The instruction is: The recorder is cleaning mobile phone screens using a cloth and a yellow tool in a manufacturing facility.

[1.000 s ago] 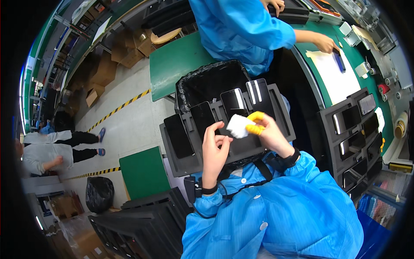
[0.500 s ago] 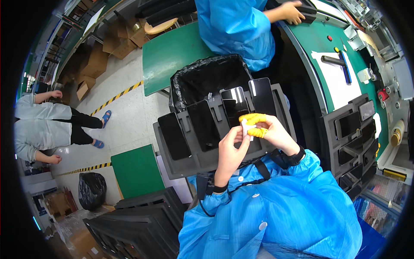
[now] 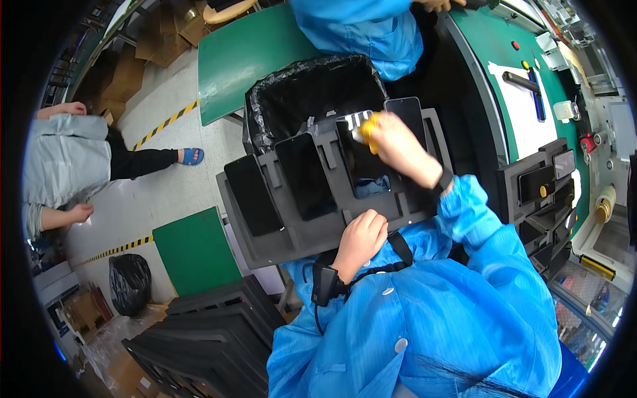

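A black foam tray (image 3: pixel 265 250) lies before me with several dark smartphones standing in its slots. My right hand (image 3: pixel 403 151), with yellow finger cots on its fingertips, presses at the top of the third phone (image 3: pixel 361 164) from the left. A small white wipe (image 3: pixel 363 131) is pinched there, mostly hidden by the fingers. My left hand (image 3: pixel 362 240) has its fingers curled together over the tray's near edge. To the left stand a phone (image 3: pixel 252 194) and another phone (image 3: pixel 305 176). The rightmost phone (image 3: pixel 405 113) is partly covered by my right hand.
Behind the tray is a bin lined with a black bag (image 3: pixel 279 106). A co-worker in a blue gown (image 3: pixel 361 33) is beyond it; another person (image 3: pixel 70 156) is at the left. Stacked black trays (image 3: pixel 212 331) lie lower left, and another phone-filled tray (image 3: pixel 507 189) is at the right.
My hands have parted. The right one moved up and away onto the third phone with the wipe; the left dropped to the tray's near edge. The person at left shifted, and the view moved slightly.
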